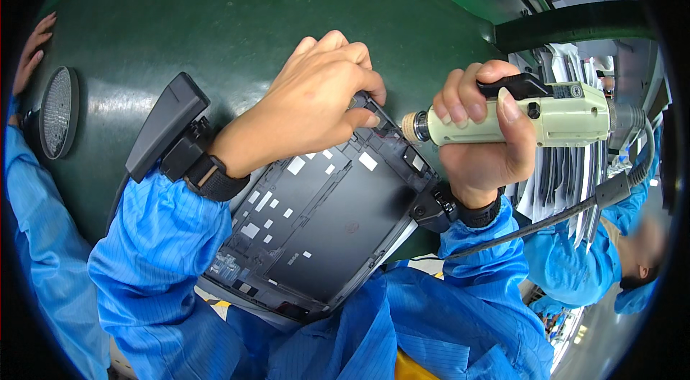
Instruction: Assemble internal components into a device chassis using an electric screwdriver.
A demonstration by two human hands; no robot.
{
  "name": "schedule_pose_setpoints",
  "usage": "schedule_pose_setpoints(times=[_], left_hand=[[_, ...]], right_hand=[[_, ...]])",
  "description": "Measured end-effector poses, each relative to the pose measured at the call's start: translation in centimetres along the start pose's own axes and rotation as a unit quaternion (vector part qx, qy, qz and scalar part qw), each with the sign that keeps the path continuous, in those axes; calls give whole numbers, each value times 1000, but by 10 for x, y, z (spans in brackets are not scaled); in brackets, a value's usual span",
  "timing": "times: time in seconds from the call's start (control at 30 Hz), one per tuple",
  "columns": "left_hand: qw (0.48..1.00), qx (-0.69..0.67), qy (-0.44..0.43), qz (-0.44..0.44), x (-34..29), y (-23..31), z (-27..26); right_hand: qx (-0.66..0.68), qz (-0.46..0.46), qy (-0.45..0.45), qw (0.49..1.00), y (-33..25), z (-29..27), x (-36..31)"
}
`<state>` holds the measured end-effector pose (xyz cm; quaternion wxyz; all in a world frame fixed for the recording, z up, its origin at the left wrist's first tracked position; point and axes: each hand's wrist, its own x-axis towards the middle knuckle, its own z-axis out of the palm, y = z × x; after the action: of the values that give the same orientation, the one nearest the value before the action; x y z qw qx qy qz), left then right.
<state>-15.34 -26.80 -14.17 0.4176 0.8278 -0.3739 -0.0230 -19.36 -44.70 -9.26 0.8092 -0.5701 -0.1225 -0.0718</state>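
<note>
A black laptop shell panel [345,214] stands tilted in front of me, its inner side dotted with small white stickers. My left hand [316,96] is closed on its upper corner, thumb on the inner face and fingers curled over the edge. In my right hand [489,128] lies a pale green electric screwdriver [560,121], held level with the fingers wrapped round its body. A fingertip rests by its black lever. Its ringed nose points left at the panel's upper edge, close to my left fingers; whether the bit touches is too small to tell.
The panel rests over the green table [237,13] near my lap. At far left are a round dark pad [59,112] and another person's hand [32,53]. A stack of sheets [568,186] stands at right, beside the screwdriver's cable [532,225] and another person in blue [575,258].
</note>
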Motion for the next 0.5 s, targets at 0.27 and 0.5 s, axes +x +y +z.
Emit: schedule_pose_setpoints(times=[0.27,0.5], left_hand=[[1000,4,-10,-7,-1,0,-1],[1000,14,0,5,-1,-2,0]], right_hand=[[-5,4,-24,1000,-3,9,-5],[-19,-5,-55,998,-3,11,-6]])
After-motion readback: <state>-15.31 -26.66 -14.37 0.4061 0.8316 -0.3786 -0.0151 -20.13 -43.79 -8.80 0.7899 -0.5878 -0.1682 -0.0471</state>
